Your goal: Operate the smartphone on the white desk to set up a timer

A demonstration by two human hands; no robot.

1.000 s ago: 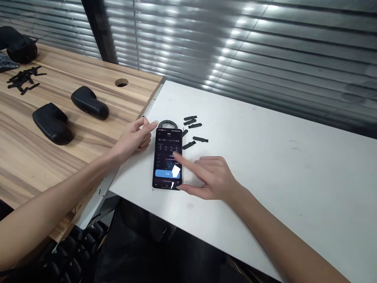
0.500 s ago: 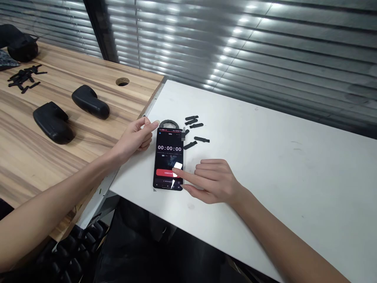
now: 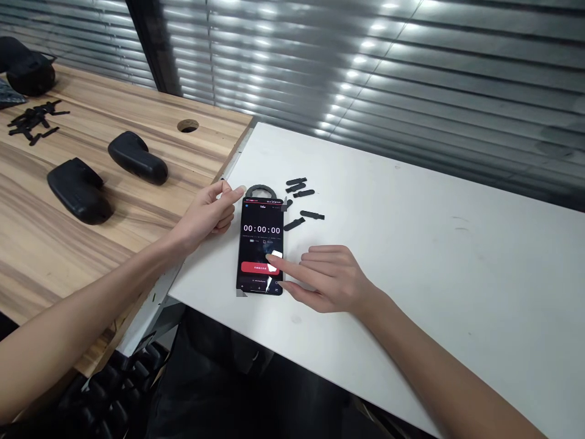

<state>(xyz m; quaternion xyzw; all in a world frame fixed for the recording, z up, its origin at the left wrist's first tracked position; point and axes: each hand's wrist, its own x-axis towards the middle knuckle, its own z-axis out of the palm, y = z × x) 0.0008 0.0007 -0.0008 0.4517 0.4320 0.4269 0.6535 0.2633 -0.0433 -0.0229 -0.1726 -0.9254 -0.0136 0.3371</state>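
A smartphone [image 3: 260,247] lies face up on the white table [image 3: 411,274], its dark screen showing 00:00:00 above a red button. Over the lower part of the screen my right hand [image 3: 329,277] points with its index finger at the top edge of that button; contact cannot be told. Its thumb is apart, the other fingers are curled, and it holds nothing. My left hand [image 3: 212,213] is closed at the phone's upper left, thumb stretched toward a black ring [image 3: 261,190] partly covered by the phone. Several small black strips [image 3: 312,215] lie right of the phone.
On the wooden table [image 3: 137,219] at the left are two black curved shells [image 3: 78,190], a pile of small black parts [image 3: 34,122] and a round hole [image 3: 187,125]. A larger black object [image 3: 30,67] stands at its back left. Window blinds [image 3: 388,73] run behind the tables.
The right index finger has lifted slightly and sits a little higher over the red button. The whole view has shifted slightly; the left hand keeps its pose.
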